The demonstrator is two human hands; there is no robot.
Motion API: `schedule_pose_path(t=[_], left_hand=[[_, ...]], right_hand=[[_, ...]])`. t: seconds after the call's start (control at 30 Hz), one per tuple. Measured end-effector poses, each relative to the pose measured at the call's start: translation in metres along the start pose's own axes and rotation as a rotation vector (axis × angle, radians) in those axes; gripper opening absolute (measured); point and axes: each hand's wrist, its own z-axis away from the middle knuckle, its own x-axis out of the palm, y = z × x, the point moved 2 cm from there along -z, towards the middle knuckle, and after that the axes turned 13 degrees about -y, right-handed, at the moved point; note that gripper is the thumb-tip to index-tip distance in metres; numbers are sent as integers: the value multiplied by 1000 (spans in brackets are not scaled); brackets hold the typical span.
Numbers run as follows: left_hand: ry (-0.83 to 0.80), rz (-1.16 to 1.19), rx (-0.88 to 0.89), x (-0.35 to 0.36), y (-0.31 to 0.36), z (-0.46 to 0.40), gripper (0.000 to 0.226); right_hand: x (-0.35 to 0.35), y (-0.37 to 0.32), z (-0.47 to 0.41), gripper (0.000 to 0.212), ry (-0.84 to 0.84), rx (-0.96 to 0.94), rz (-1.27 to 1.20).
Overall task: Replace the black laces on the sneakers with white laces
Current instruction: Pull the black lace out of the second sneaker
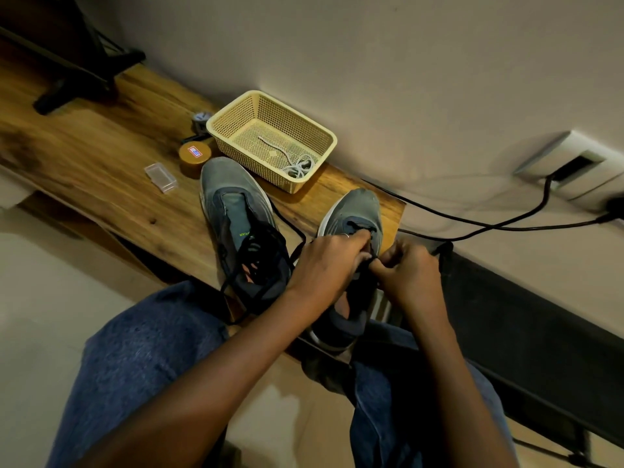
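Right of center: right shoe (351, 231) under both hands. Left hand (324, 265) curled on its black lace (359, 228), right hand (410, 271) pinching a lace too. Left shoe (236, 224) just beside, laces loose. Further up, basket (324, 136) holding a white lace (290, 160) on the wooden bench (101, 153), against the wall.

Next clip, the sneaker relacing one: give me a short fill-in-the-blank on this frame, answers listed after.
1. The white laces lie inside the cream ____.
2. Both hands, left hand and right hand, work on the sneaker on the ____ side of the picture.
3. The other sneaker has loose laces of the colour ____.
4. The clear plastic box lies on the ____ tabletop.

Answers: basket; right; black; wooden
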Motion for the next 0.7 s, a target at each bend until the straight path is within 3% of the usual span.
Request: schedule_pose_path(t=[0.23, 0.4, 0.57, 0.7], left_hand=[[19, 378, -99, 1, -4, 0, 15], [-42, 293, -46, 2, -7, 1, 18], [-3, 107, -11, 2, -2, -1, 19], [118, 359, -61, 0, -2, 1, 16]], right_hand=[[2, -1, 1, 12, 3, 1, -8], [0, -2, 2, 16, 9, -16, 25], [1, -1, 0, 17, -12, -6, -17], [1, -2, 1, 14, 0, -4, -23]])
